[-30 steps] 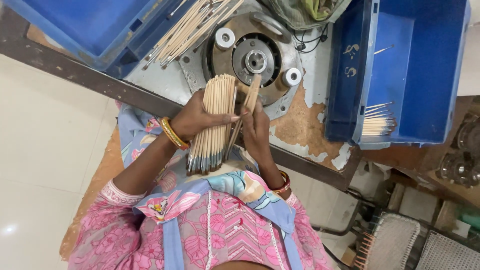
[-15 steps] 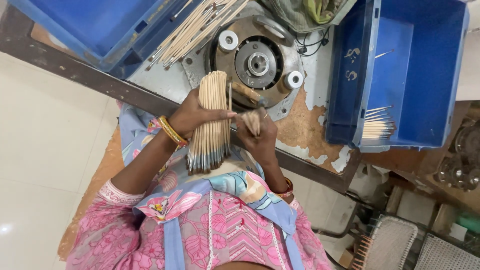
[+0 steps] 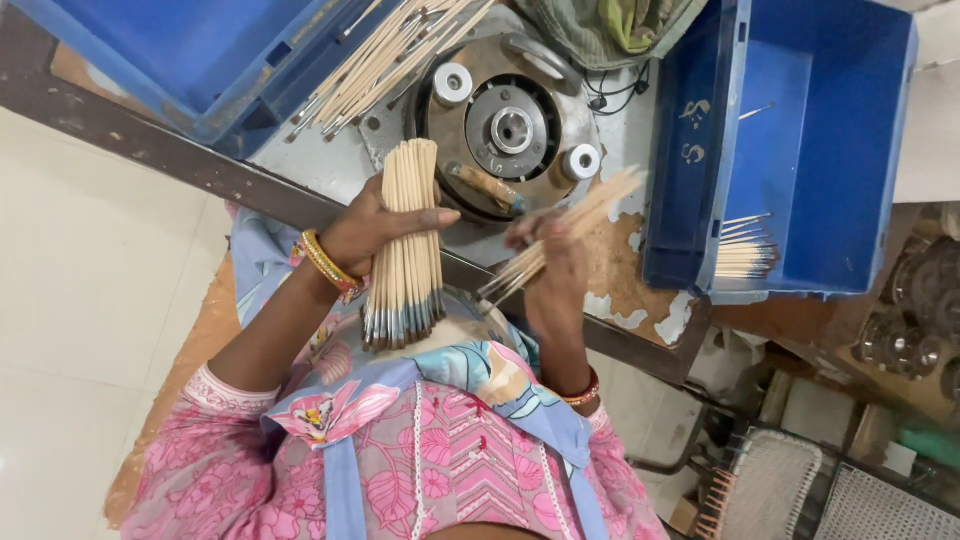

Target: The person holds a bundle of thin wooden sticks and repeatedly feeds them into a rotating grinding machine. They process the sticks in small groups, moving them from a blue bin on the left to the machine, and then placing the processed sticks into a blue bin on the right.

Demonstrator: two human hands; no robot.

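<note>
Left hand (image 3: 372,225) up over the tabletop (image 3: 640,300), fingers wrapped tight around one thick bundle of sticks (image 3: 408,245), upright, dark grey tips pointing down toward the lap. Right hand (image 3: 548,262) just beside it, fingers pinched on a small fan of sticks (image 3: 560,235), too blurred to count, slanting up to the right. Behind both, one round metal machine head (image 3: 510,130) carrying two white rollers (image 3: 452,84). Two blue crates: the left one (image 3: 170,50) with loose sticks (image 3: 385,55) spilling over its edge, the right one (image 3: 820,150) holding one small pile of sticks (image 3: 745,258).
</note>
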